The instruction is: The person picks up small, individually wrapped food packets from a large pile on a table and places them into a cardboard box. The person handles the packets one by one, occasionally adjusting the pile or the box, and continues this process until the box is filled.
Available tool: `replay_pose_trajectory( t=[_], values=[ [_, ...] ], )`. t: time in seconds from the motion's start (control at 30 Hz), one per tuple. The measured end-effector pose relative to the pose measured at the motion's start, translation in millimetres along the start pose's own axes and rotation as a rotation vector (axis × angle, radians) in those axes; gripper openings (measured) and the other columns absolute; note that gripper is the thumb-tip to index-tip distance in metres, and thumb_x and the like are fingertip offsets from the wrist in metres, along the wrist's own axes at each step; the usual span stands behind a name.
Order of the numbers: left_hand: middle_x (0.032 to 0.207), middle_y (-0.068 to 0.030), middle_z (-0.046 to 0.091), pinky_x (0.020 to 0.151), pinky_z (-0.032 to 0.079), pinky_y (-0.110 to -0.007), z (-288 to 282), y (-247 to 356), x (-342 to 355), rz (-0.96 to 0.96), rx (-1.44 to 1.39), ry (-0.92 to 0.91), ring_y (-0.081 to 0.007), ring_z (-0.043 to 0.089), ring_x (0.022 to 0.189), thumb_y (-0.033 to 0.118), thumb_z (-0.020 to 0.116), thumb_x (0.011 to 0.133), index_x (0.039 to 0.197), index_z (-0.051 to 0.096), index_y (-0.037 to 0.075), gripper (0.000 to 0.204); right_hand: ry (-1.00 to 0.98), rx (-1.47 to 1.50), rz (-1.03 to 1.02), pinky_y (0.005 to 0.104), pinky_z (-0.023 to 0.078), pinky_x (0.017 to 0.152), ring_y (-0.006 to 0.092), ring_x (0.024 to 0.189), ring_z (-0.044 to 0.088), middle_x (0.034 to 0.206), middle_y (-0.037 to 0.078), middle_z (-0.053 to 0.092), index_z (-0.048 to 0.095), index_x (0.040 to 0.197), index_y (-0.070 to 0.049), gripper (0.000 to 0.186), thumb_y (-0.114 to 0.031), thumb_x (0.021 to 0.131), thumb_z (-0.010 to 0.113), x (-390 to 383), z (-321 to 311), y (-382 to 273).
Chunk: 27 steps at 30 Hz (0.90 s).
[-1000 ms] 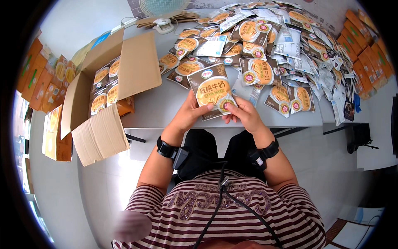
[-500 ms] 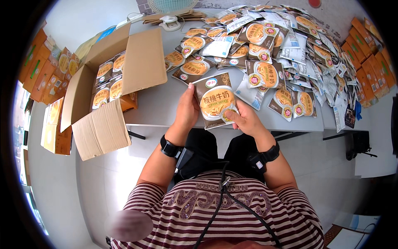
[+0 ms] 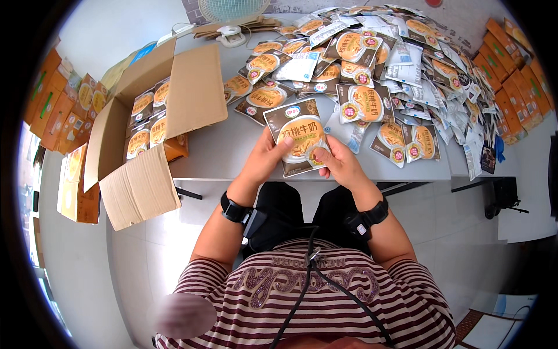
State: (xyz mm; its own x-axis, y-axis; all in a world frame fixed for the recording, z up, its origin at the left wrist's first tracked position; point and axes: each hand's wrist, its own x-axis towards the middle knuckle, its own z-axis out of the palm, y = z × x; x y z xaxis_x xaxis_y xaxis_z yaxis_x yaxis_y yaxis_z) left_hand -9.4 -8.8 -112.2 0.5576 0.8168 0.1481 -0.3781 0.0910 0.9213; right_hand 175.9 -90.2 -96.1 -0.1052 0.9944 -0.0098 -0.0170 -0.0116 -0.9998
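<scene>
A brown and yellow pouch with a bowl picture is held upright in front of me at the table's near edge. My left hand grips its left side, thumb lying over the front. My right hand grips its lower right corner, thumb on the printed face. Beyond it lie more of the same pouches, mixed with white ones in a large spreading pile. To the left, an open cardboard box holds similar pouches packed in stacks.
Orange cartons are stacked at the left, others at the right. A fan and flattened cardboard stand at the back of the grey table. My legs are under the table.
Half a second ago my left thumb was at the pouch's left edge; now it lies across the front. The held pouch and both hands have shifted slightly left and up since then.
</scene>
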Motion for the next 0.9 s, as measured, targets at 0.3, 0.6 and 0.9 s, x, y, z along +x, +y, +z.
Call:
replay_pose_trajectory(
  t=[0.3, 0.6, 0.9],
  values=[
    [0.118, -0.01, 0.052, 0.092, 0.043, -0.03, 6, 15, 1, -0.034, 0.134, -0.113, -0.0151, 0.052, 0.108, 0.006, 0.064, 0.082, 0.131, 0.028, -0.001, 0.061, 0.079, 0.101, -0.048, 0.0201, 0.044, 0.054, 0.0069, 0.063, 0.054, 0.089, 0.003, 0.057, 0.046, 0.12, 0.0, 0.039, -0.024, 0.091, 0.056, 4, 3, 6],
    [0.116, -0.0104, 0.056, 0.089, 0.047, -0.03, 6, 29, 15, 0.003, -0.186, -0.015, -0.0174, 0.057, 0.106, -0.003, 0.058, 0.083, 0.129, 0.034, 0.002, 0.052, 0.093, 0.098, -0.08, 0.019, 0.043, 0.054, 0.008, 0.062, 0.055, 0.081, 0.007, 0.063, 0.03, 0.138, 0.0, 0.06, -0.009, 0.086, 0.057, -2, -3, 7],
    [0.108, -0.0125, 0.059, 0.082, 0.053, -0.033, -26, 159, 9, 0.115, -0.149, 0.123, -0.0208, 0.061, 0.098, -0.001, 0.057, 0.084, 0.12, 0.043, 0.0, 0.038, 0.127, 0.128, -0.134, 0.0161, 0.036, 0.051, 0.0063, 0.056, 0.051, 0.07, 0.003, 0.06, 0.034, 0.136, 0.0, 0.055, -0.022, 0.09, 0.056, 1, 1, 11]
  ],
)
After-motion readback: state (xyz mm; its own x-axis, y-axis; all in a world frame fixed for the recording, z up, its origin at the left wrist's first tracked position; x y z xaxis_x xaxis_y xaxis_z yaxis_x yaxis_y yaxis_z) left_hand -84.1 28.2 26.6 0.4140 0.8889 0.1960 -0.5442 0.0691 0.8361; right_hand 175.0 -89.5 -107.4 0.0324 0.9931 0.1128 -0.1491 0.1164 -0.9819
